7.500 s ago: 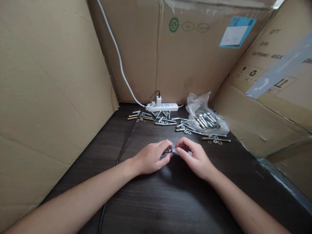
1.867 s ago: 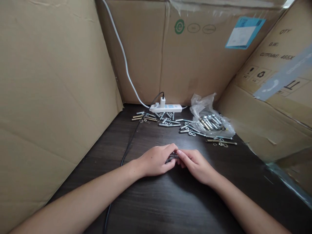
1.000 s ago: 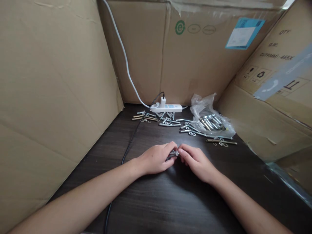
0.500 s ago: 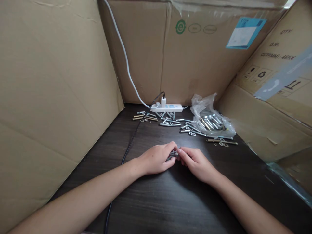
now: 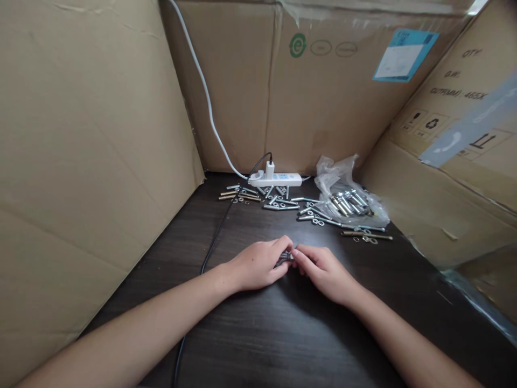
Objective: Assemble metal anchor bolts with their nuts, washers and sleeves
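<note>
Low over the dark tabletop, my left hand [image 5: 260,264] is closed around a grey metal expansion bolt [image 5: 285,257], mostly covered by the fingers. My right hand [image 5: 323,270] meets it from the right, thumb and fingertips pinched on the bolt's end. Whether a nut or washer sits between those fingertips is hidden. Beyond the hands lie loose bolts and sleeves [image 5: 281,207], with washers and nuts [image 5: 318,222] among them. Brass-coloured and silver parts [image 5: 240,194] form a group at the back left.
A clear plastic bag [image 5: 337,167] with more expansion bolts [image 5: 351,202] rests at the back right. Behind the parts stands a white power strip [image 5: 288,180]. A black cable [image 5: 214,242] crosses the table beneath my left forearm. Cardboard boxes [image 5: 238,108] wall in three sides.
My right fingertips have shifted slightly left, closer to my left hand, and cover more of the bolt's end. The left hand keeps its grip.
</note>
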The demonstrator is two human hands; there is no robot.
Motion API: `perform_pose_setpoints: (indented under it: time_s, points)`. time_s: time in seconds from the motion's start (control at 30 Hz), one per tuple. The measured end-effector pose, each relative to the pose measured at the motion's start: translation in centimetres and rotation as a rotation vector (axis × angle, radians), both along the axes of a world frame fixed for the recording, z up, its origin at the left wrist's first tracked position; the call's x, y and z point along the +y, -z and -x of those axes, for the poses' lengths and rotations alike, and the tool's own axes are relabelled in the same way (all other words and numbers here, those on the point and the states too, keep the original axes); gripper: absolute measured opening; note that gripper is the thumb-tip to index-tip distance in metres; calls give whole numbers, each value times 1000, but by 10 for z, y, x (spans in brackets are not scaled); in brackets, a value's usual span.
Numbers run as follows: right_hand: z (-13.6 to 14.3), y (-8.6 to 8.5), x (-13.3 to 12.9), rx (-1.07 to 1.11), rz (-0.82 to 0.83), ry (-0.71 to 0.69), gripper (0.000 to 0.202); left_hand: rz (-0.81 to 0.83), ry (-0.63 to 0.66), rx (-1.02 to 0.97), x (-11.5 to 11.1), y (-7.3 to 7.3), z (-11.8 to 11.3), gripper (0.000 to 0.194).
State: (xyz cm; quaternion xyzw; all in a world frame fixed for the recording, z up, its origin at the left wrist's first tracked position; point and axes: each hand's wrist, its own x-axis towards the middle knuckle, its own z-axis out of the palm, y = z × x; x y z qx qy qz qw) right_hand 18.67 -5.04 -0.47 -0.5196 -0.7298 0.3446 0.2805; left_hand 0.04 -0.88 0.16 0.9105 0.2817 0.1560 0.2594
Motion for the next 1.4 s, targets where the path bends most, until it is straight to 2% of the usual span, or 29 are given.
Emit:
perform_pose_setpoints:
  time_s: [0.13,0.27,0.33,0.4,0.6,0.83,0.93,1.13,1.3,1.4]
  points:
    - [-1,-2,0,10,-4,27,43,-8,-3,1,0,2,0,17]
    - [-1,-8,-2,-1,-24,37,19,-23,-21,29,1,2,-1,16]
    - [-1,-9,-3,12,-30,23,15,-23,-19,33,1,2,-1,16]
    - [0,-7,-2,13,-45,4,16,-20,-14,34,1,2,0,16]
    - [-2,-2,1,-8,-9,36,43,5,12,-2,0,1,-1,17]
    - [-1,-8,-2,3,-46,10,15,-14,-23,34,0,1,-1,16]
    - [0,-6,-1,-5,-45,-16,21,-12,-16,29,0,0,0,16]
    - [-1,1,1,2,23,21,44,16,-3,11,-1,-1,-1,15]
    - [2,-5,-2,5,-18,-3,26,15,-14,25,0,0,-1,15]
    - [3,-6,-2,-10,-33,-18,25,25,6,14,0,-1,-1,16]
